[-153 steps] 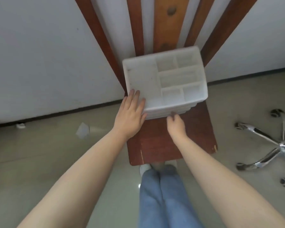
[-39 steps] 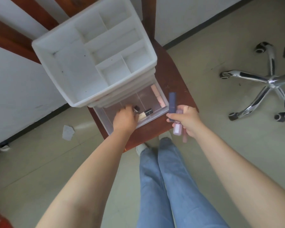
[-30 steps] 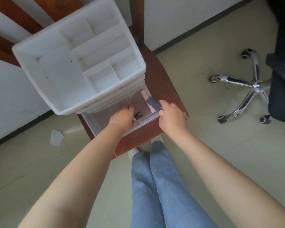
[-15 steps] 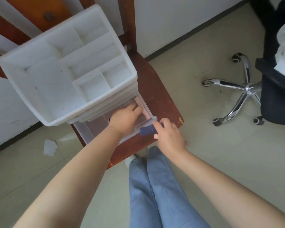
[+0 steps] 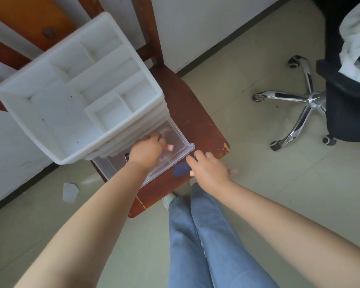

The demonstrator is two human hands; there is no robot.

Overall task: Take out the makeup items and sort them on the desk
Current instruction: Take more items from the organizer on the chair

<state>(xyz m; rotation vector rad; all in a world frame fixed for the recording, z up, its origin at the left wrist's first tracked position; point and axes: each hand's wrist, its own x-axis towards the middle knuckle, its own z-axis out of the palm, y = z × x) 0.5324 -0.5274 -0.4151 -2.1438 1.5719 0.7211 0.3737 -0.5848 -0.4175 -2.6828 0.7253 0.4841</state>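
Observation:
A white organiser with an open-topped divided tray stands on a wooden chair seat. Its clear bottom drawer is pulled out toward me. My left hand reaches into the drawer, fingers curled around a small pink makeup item. A black item shows beside that wrist. My right hand hovers just in front of the drawer and grips a dark blue tube; the end of a pink tube sticks out on its other side.
The chair's back slats rise behind the organiser against a white wall. An office chair with a chrome star base and black seat stands on the right. A paper scrap lies on the tiled floor. My jeans-clad legs stand below the chair.
My left hand slid right inside the drawer onto the pink item. My right hand, still holding the tubes, moved from over the drawer to just in front of it.

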